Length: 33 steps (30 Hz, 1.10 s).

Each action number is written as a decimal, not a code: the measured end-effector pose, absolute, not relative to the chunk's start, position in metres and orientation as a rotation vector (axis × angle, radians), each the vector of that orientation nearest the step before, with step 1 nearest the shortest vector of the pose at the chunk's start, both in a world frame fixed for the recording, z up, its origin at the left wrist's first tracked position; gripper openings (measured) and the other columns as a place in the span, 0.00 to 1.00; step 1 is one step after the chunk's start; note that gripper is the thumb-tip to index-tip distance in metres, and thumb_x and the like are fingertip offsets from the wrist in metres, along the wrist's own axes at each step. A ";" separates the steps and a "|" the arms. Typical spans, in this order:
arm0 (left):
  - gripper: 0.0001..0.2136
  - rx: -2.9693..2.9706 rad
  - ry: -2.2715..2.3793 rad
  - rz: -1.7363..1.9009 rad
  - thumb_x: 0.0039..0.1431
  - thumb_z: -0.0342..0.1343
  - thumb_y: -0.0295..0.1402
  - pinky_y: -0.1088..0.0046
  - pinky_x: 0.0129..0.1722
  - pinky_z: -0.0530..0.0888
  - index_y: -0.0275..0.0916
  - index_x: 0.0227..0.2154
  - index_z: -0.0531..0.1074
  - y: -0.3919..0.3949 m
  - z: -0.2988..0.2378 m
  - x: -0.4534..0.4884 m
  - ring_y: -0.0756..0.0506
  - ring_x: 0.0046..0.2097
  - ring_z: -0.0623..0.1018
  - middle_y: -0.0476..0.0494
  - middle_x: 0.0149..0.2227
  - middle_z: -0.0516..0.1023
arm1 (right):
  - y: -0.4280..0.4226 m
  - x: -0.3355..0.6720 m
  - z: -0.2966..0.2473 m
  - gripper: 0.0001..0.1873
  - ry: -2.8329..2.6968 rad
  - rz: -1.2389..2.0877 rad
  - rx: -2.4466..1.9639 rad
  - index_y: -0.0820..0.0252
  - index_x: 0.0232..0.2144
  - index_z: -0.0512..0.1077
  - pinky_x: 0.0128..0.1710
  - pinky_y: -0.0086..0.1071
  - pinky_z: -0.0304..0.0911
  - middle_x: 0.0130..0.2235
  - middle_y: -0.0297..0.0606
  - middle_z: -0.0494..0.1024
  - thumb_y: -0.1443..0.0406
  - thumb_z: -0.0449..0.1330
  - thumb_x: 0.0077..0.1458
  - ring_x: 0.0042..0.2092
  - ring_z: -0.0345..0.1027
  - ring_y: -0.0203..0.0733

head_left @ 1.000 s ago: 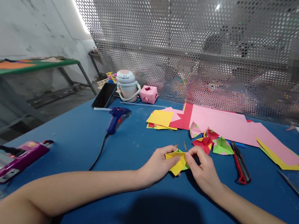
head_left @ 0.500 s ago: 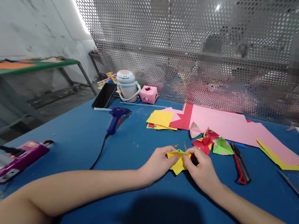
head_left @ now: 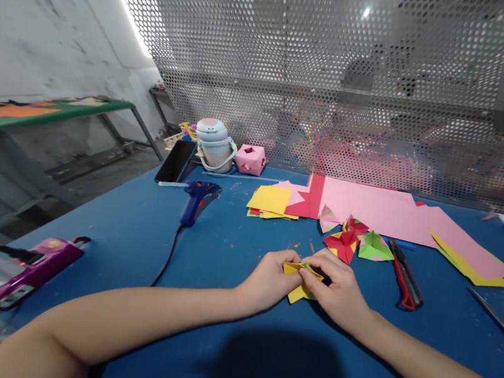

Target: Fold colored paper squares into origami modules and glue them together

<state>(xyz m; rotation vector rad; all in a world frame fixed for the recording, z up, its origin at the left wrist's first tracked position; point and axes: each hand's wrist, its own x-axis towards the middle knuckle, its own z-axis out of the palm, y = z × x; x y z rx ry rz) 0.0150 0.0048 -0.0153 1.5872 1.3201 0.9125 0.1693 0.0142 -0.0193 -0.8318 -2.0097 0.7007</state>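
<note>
Between my hands is a small folded piece of yellow and green paper, held just above the blue table. My left hand pinches its left side, with thumb and fingers closed on the paper. My right hand grips the right side, its thumb pressed on the yellow face near the middle. Fingers cover part of the folds. Just beyond my right hand lie folded paper pieces: a red one, a green one and a pink one.
A blue hot glue gun lies left, its cord running toward me. Paper squares and pink sheets lie at the back. To the right are a red-handled utility knife and scissors. A purple power strip sits far left.
The folded paper has tilted and shifted slightly toward me. My right thumb has slid inward across it toward the left thumb. The things on the table stay where they were.
</note>
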 end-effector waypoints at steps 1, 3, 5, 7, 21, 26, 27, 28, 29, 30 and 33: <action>0.03 1.590 1.320 0.907 0.46 0.50 0.27 0.79 0.27 0.62 0.35 0.20 0.68 0.005 -0.015 0.015 0.52 0.26 0.65 0.54 0.21 0.66 | 0.014 0.169 -0.019 0.06 -1.997 0.711 -0.816 0.60 0.33 0.72 0.34 0.31 0.62 0.31 0.37 0.71 0.69 0.54 0.56 0.34 0.66 0.38; 0.04 1.598 1.316 0.895 0.46 0.50 0.27 0.79 0.27 0.62 0.35 0.21 0.68 0.005 -0.015 0.015 0.52 0.27 0.65 0.53 0.21 0.67 | 0.015 0.170 -0.020 0.07 -1.973 0.730 -0.798 0.59 0.31 0.73 0.32 0.31 0.62 0.30 0.36 0.71 0.69 0.54 0.56 0.33 0.66 0.37; 0.04 1.611 1.305 0.888 0.46 0.50 0.27 0.79 0.27 0.62 0.35 0.20 0.67 0.004 -0.014 0.016 0.52 0.26 0.65 0.54 0.21 0.66 | 0.015 0.170 -0.020 0.08 -1.956 0.747 -0.793 0.60 0.30 0.74 0.31 0.30 0.62 0.29 0.36 0.71 0.69 0.55 0.56 0.32 0.66 0.37; 0.04 1.623 1.282 0.886 0.46 0.49 0.27 0.79 0.27 0.62 0.35 0.20 0.65 0.004 -0.014 0.016 0.52 0.26 0.65 0.54 0.21 0.65 | 0.015 0.170 -0.019 0.08 -1.949 0.760 -0.794 0.60 0.29 0.74 0.31 0.30 0.61 0.29 0.36 0.71 0.69 0.55 0.55 0.31 0.66 0.36; 0.02 1.742 1.248 0.832 0.48 0.50 0.27 0.77 0.31 0.63 0.36 0.23 0.66 0.003 -0.017 0.016 0.50 0.30 0.68 0.51 0.25 0.68 | 0.014 0.169 -0.014 0.09 -2.012 0.703 -0.842 0.60 0.24 0.69 0.32 0.31 0.59 0.26 0.35 0.69 0.69 0.53 0.54 0.30 0.62 0.37; 0.02 1.599 1.267 0.891 0.47 0.50 0.28 0.78 0.28 0.63 0.36 0.22 0.65 0.007 -0.017 0.015 0.51 0.28 0.66 0.53 0.23 0.66 | 0.015 0.172 -0.010 0.08 -1.900 0.819 -0.906 0.59 0.31 0.70 0.35 0.29 0.61 0.32 0.36 0.71 0.64 0.51 0.58 0.35 0.65 0.37; 0.02 1.529 1.275 0.927 0.46 0.50 0.28 0.78 0.27 0.62 0.36 0.23 0.65 0.008 -0.017 0.014 0.52 0.26 0.65 0.53 0.22 0.65 | 0.015 0.173 -0.010 0.08 -1.883 0.844 -0.936 0.59 0.33 0.69 0.35 0.29 0.61 0.34 0.36 0.72 0.63 0.51 0.58 0.36 0.65 0.37; 0.01 1.458 1.283 0.969 0.46 0.50 0.28 0.79 0.26 0.62 0.36 0.23 0.65 0.009 -0.017 0.013 0.52 0.25 0.64 0.54 0.22 0.64 | 0.016 0.173 -0.011 0.09 -1.877 0.866 -0.973 0.59 0.34 0.68 0.33 0.28 0.61 0.33 0.36 0.71 0.62 0.50 0.59 0.34 0.65 0.36; 0.02 1.394 1.286 1.011 0.46 0.51 0.29 0.79 0.25 0.61 0.36 0.23 0.64 0.010 -0.017 0.013 0.53 0.24 0.63 0.55 0.21 0.63 | 0.016 0.173 -0.012 0.09 -1.884 0.877 -1.015 0.59 0.33 0.67 0.30 0.27 0.60 0.31 0.34 0.71 0.61 0.50 0.59 0.32 0.64 0.35; 0.02 1.344 1.286 1.046 0.46 0.51 0.29 0.79 0.24 0.61 0.36 0.23 0.64 0.011 -0.017 0.012 0.53 0.24 0.63 0.55 0.21 0.63 | 0.016 0.172 -0.013 0.09 -1.911 0.871 -1.056 0.59 0.30 0.65 0.28 0.27 0.59 0.28 0.33 0.69 0.60 0.50 0.58 0.29 0.63 0.34; 0.04 1.275 1.271 1.105 0.45 0.53 0.29 0.80 0.24 0.61 0.36 0.23 0.63 0.013 -0.017 0.011 0.54 0.24 0.62 0.56 0.21 0.62 | 0.017 0.170 -0.019 0.13 -2.051 0.672 -1.143 0.58 0.21 0.59 0.25 0.27 0.54 0.22 0.29 0.63 0.61 0.53 0.56 0.25 0.57 0.34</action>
